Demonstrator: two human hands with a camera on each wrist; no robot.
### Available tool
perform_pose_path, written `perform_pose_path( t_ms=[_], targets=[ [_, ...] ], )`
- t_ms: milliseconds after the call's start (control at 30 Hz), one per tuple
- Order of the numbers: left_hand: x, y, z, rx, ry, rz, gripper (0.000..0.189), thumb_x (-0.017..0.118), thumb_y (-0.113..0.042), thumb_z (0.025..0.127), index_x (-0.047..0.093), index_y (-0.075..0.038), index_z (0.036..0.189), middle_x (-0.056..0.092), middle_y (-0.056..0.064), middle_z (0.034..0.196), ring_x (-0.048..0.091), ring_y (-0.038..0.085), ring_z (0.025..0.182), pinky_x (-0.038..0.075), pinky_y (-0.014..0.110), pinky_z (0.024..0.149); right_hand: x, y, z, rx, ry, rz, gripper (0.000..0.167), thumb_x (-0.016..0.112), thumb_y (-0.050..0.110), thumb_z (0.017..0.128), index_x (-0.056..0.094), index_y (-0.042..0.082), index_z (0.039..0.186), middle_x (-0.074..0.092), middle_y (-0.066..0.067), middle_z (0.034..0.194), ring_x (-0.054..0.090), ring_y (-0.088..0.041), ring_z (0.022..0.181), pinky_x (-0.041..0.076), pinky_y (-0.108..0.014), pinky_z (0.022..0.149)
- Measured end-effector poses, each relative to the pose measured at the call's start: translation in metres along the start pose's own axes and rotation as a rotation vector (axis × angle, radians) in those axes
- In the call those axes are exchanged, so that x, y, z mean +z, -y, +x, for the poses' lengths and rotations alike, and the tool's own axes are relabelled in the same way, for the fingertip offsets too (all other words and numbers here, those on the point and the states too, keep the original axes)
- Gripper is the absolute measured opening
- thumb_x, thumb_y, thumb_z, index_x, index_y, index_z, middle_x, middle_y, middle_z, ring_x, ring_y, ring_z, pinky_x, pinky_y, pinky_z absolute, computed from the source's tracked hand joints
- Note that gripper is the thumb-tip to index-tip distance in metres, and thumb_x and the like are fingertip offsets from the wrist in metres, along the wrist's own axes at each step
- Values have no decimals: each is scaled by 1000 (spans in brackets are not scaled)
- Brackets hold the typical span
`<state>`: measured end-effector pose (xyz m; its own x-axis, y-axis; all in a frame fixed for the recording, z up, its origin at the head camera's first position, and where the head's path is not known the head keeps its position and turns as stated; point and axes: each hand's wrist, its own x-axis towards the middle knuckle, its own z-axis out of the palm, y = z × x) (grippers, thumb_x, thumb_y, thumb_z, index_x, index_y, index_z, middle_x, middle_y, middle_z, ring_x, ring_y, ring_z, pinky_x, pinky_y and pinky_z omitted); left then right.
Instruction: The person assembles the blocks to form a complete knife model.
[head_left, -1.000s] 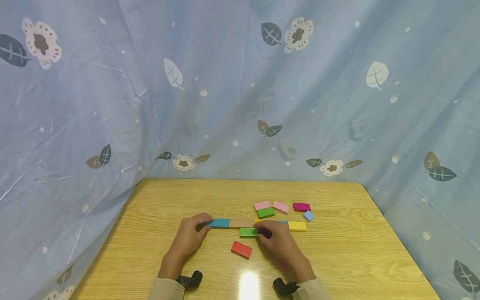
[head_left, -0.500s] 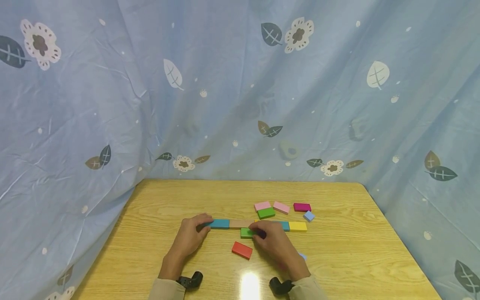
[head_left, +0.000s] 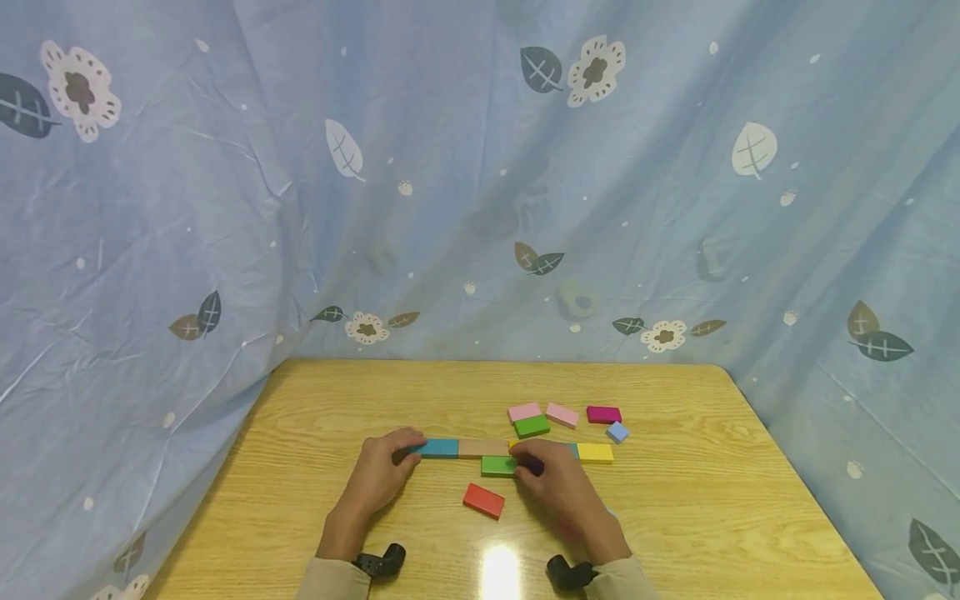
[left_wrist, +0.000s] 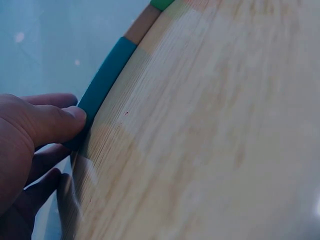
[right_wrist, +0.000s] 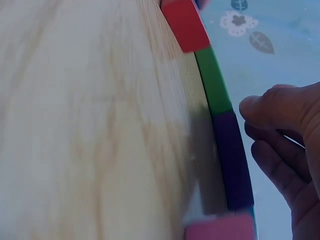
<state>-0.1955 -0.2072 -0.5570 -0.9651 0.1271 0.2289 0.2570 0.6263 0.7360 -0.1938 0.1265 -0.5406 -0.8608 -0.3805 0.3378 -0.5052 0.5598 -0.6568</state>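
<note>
A row of flat blocks runs across the table. At its left end my left hand (head_left: 382, 471) pinches a blue block (head_left: 440, 448), the thumb on its near side in the left wrist view. A tan block (head_left: 483, 448) adjoins it. In front of the row lie a green block (head_left: 498, 466) and a dark purple block (right_wrist: 233, 160), end to end. My right hand (head_left: 558, 483) is over the purple block and hides most of it in the head view. Seen from the right wrist, its loosely bent fingers and thumb stand slightly apart from the blocks.
A red block (head_left: 483, 501) lies nearer me. Behind the row are two pink blocks, one here (head_left: 562, 415), a darker green block (head_left: 532, 427), a magenta block (head_left: 603, 414) and a small light-blue block (head_left: 617, 432). A yellow block (head_left: 596, 452) ends the row.
My right hand shifted slightly left over the green block, then back right to the purple one. My left hand stays at the blue block. The blocks look unmoved.
</note>
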Motion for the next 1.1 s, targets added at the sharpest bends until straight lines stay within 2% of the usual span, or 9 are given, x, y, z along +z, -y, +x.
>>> perform_pose_path(
  t_ms=[200,400,600,733,900,1000,1100],
  targets=[
    [0,-1,0,-2,-5,2,32,81,-2,97,82,-9,128,75,12,141,65,37,141,52,54,122,-4,-2,-3,-31,-38,8,24,86,-3,90,83,7,112,84,-3,108,79,-17,95,68,-30,85],
    [0,0,0,-2,0,8,32,80,-1,97,81,-9,129,75,12,142,65,38,142,51,56,122,-5,-4,-5,-22,-50,4,24,88,1,89,83,9,111,84,1,108,78,-9,96,68,-28,85],
    [1,0,1,2,0,1,32,81,-2,97,82,-10,128,75,12,141,65,37,141,52,55,122,-13,1,-14,-3,-87,24,25,90,3,89,83,11,112,84,1,105,76,-6,91,68,-31,79],
    [1,-1,1,8,-5,7,31,81,-2,97,82,-11,127,76,11,140,66,37,141,53,54,121,-20,0,-26,74,-97,76,27,90,10,91,83,13,117,85,2,109,79,-10,98,70,-36,87],
    [1,-1,2,7,-5,9,32,81,-2,97,82,-10,127,76,11,140,66,36,140,53,54,121,-30,2,-40,218,-74,237,31,90,16,92,82,12,122,84,-3,119,81,-21,113,67,-34,102],
    [1,-1,1,6,-6,13,31,81,-2,97,82,-10,127,76,11,140,66,36,140,53,54,121,-33,5,-47,291,-54,332,35,90,16,92,82,10,125,83,-6,124,79,-25,118,65,-31,103],
    [1,-1,0,8,-7,16,32,81,-1,97,82,-9,128,76,12,140,66,37,140,53,54,121,-32,9,-52,312,-28,391,39,90,16,92,80,6,128,81,-11,128,77,-31,123,66,-30,99]
  ],
)
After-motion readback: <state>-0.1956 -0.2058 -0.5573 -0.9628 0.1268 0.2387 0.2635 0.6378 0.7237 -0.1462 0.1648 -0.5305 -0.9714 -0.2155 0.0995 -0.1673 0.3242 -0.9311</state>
